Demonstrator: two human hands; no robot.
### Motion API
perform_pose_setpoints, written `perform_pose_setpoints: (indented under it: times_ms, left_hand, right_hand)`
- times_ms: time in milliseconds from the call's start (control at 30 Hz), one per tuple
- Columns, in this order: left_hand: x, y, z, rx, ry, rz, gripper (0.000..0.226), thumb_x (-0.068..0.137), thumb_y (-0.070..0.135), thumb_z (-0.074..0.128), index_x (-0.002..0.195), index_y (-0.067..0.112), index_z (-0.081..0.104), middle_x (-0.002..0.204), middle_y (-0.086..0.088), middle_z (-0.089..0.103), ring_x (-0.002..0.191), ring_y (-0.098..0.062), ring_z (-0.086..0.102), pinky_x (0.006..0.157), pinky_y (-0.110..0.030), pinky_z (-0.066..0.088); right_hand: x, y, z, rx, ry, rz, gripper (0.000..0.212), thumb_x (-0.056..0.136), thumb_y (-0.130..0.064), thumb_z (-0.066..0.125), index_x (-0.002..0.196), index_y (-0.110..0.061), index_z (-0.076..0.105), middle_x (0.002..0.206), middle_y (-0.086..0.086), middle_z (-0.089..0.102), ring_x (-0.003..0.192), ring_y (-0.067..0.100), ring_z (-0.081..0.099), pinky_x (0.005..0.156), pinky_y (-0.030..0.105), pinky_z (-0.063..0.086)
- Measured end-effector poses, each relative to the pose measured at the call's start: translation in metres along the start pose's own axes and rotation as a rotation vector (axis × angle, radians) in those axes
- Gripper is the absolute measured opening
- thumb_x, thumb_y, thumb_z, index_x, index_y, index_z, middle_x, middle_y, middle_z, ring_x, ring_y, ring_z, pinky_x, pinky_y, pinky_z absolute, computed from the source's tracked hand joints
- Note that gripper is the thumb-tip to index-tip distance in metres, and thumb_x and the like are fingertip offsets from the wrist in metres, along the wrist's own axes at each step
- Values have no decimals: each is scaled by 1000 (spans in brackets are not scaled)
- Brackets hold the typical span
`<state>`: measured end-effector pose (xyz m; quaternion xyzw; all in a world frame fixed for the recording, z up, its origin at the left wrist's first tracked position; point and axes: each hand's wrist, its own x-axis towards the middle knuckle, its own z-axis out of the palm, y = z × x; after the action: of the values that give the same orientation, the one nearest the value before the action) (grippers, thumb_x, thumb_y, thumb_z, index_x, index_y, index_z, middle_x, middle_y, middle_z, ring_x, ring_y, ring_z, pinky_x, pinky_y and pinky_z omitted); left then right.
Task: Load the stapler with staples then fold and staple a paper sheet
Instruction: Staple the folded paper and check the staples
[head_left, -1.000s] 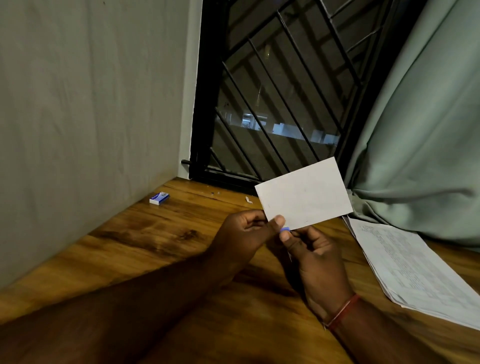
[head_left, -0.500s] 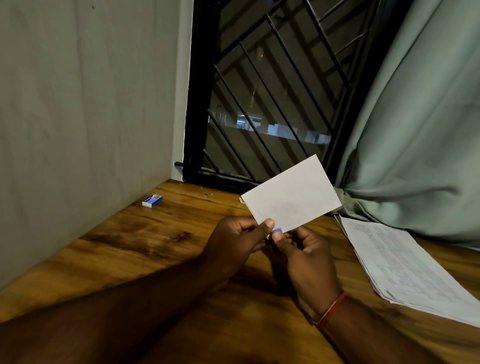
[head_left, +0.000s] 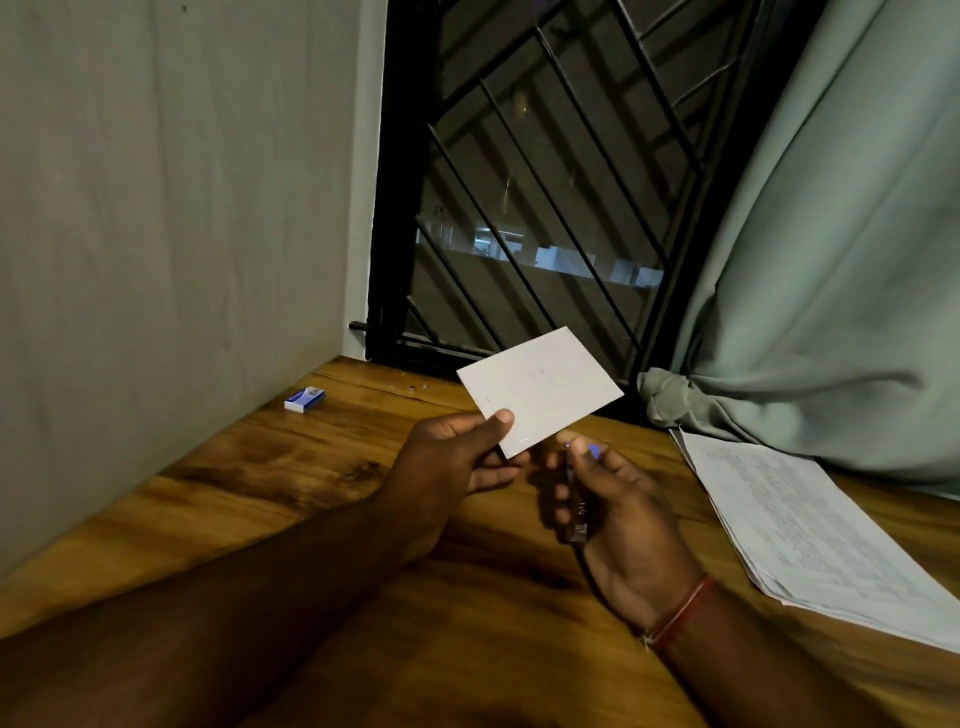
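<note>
My left hand (head_left: 452, 460) pinches the lower left corner of a folded white paper sheet (head_left: 543, 389), held up above the wooden table (head_left: 311, 499). A small staple shows near the paper's lower edge. My right hand (head_left: 618, 514) grips a small stapler (head_left: 576, 499) with a blue tip, just below and to the right of the paper and apart from it. A blue and white staple box (head_left: 305, 399) lies on the table at the far left, by the wall.
A stack of printed sheets (head_left: 810, 530) lies on the table at the right. A pale green curtain (head_left: 831, 260) hangs behind it. A barred window (head_left: 535, 208) stands ahead and a plain wall (head_left: 171, 208) on the left.
The stapler has come off the paper's lower edge, and my right hand has dropped down and to the right. My left hand still holds the paper up.
</note>
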<state>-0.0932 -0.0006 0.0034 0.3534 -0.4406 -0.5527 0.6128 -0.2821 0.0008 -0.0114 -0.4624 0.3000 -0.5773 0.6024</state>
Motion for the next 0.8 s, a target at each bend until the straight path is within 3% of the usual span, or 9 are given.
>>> perform_pose_setpoints:
  times_ms: [133, 233, 367, 467, 533, 600, 667, 800]
  left_hand:
    - [0, 1, -1, -1, -38, -38, 31, 104, 27, 71, 116, -2, 76, 96, -19, 81, 94, -31, 78, 95, -48, 66]
    - [-1, -2, 0, 55, -66, -40, 28, 103, 22, 73, 114, -3, 76, 96, -19, 82, 93, -30, 79, 91, -44, 67]
    - [-4, -1, 1, 119, -99, -31, 17, 99, 12, 77, 112, 2, 78, 101, -19, 82, 94, -29, 80, 92, -43, 67]
    - [-6, 1, 2, 128, -91, -42, 19, 95, 5, 79, 114, 2, 77, 104, -20, 82, 97, -31, 80, 94, -44, 67]
    - [-7, 1, 2, 126, -76, -45, 24, 94, 2, 80, 118, 1, 76, 108, -22, 81, 106, -36, 80, 98, -48, 65]
    - [-8, 1, 3, 114, -56, -48, 26, 94, 0, 79, 120, -1, 74, 110, -23, 81, 110, -40, 78, 99, -49, 64]
    - [-9, 2, 4, 108, -39, -57, 26, 95, -2, 77, 121, -3, 73, 109, -23, 81, 109, -41, 78, 95, -47, 65]
    - [-10, 5, 5, 140, -29, -62, 21, 96, -2, 76, 117, -3, 73, 106, -24, 81, 105, -40, 80, 98, -52, 64]
  right_hand:
    - [2, -11, -3, -35, 129, -15, 42, 82, -24, 87, 119, -12, 72, 75, 0, 61, 50, 11, 40, 40, 21, 29]
    - [3, -10, -4, -70, 171, -28, 43, 87, -18, 88, 124, -8, 67, 64, -2, 55, 46, 11, 35, 40, 20, 27]
    - [3, -5, -8, -90, 192, -27, 62, 85, -16, 92, 137, 0, 62, 66, 2, 59, 43, 12, 37, 41, 22, 30]
    - [-1, -8, -7, -129, 200, -61, 44, 86, -11, 90, 121, 0, 66, 61, 1, 64, 42, 12, 38, 41, 22, 30]
    - [-1, -9, -5, -133, 204, -81, 36, 83, -10, 92, 109, -1, 68, 68, 9, 67, 43, 14, 38, 41, 22, 30]
    - [0, -7, -5, -126, 215, -93, 44, 81, -11, 94, 108, 8, 66, 66, 14, 61, 43, 17, 36, 44, 23, 29]
    - [0, -5, -5, -128, 226, -89, 50, 81, -11, 94, 112, 13, 64, 58, 8, 54, 43, 17, 35, 47, 24, 29]
    - [0, -5, -6, -150, 209, -80, 39, 79, -14, 94, 106, 1, 71, 55, 3, 52, 44, 17, 34, 48, 25, 30]
